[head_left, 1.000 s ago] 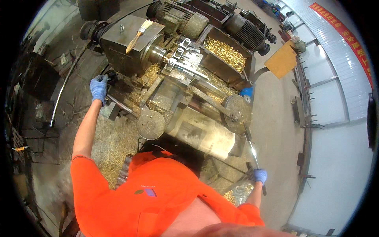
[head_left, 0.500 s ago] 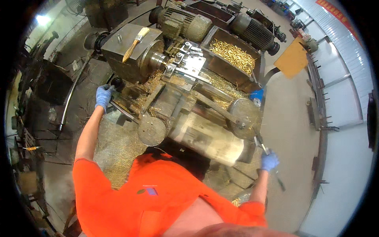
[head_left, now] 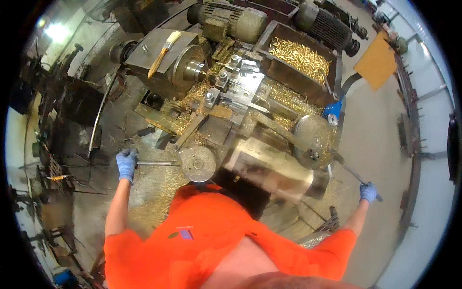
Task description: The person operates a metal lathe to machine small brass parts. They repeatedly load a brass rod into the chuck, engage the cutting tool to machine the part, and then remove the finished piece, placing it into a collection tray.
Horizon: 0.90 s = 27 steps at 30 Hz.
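Note:
My left hand (head_left: 126, 164), in a blue glove, is closed around the outer end of a steel lever (head_left: 159, 164). The lever runs out sideways from a round metal disc (head_left: 198, 164) on the near left of a lathe. Further right, my gloved right hand (head_left: 368, 191) grips a longer lever (head_left: 351, 172) near its far end. That one slopes down to the right from a larger disc (head_left: 315, 135). Beyond the discs lie the tool slide (head_left: 245, 81), with bright metal blocks, and the spindle (head_left: 195, 71). Brass chips are strewn around the slide.
A metal bin (head_left: 293, 73) of small brass parts stands behind the slide. A paintbrush (head_left: 162, 55) rests on the headstock (head_left: 149, 53). Electric motors (head_left: 236, 21) sit at the back, and a tan board (head_left: 377, 62) sticks out at the right. Chips cover the floor on the left.
My left hand has come nearer, swinging its lever from slanted to almost level. My right hand has moved outward to the right with its lever. The view has shifted slightly.

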Tool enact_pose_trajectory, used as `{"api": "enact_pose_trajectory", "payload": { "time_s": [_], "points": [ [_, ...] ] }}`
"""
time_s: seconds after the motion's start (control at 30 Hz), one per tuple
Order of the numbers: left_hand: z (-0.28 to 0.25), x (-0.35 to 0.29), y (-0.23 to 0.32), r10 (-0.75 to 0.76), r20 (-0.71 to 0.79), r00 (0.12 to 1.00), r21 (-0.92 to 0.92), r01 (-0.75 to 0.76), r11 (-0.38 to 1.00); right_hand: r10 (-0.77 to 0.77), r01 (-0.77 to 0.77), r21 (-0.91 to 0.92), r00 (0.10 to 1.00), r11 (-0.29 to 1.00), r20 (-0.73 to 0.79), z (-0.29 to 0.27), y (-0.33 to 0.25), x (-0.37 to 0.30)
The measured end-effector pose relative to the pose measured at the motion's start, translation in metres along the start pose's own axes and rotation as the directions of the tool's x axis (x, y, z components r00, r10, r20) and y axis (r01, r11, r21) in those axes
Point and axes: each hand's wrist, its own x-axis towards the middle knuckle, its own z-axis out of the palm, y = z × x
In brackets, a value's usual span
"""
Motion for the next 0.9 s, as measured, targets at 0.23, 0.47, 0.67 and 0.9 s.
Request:
{"api": "enact_pose_trajectory", "payload": {
  "time_s": [0.23, 0.47, 0.67, 0.9],
  "points": [
    [-0.005, -0.014, 0.004, -0.038, -0.094, 0.995, -0.028, 0.036, 0.999, -0.019, 0.021, 0.026, 0.999, 0.999, -0.046, 0.017, 0.029, -0.060],
    [-0.007, -0.011, 0.004, -0.043, -0.076, 0.996, -0.038, 0.040, 0.998, 0.028, -0.029, 0.006, 0.999, 1.000, 0.042, 0.026, 0.037, -0.078],
    [-0.007, -0.017, 0.003, -0.013, -0.066, 0.998, -0.029, 0.011, 1.000, 0.031, -0.031, -0.007, 0.999, 0.999, 0.037, 0.022, 0.035, -0.093],
    [-0.012, -0.009, -0.013, 0.009, -0.048, 0.999, -0.034, -0.011, 0.999, 0.069, -0.069, -0.010, 0.997, 0.998, 0.023, 0.030, 0.036, -0.101]
  ]
}}
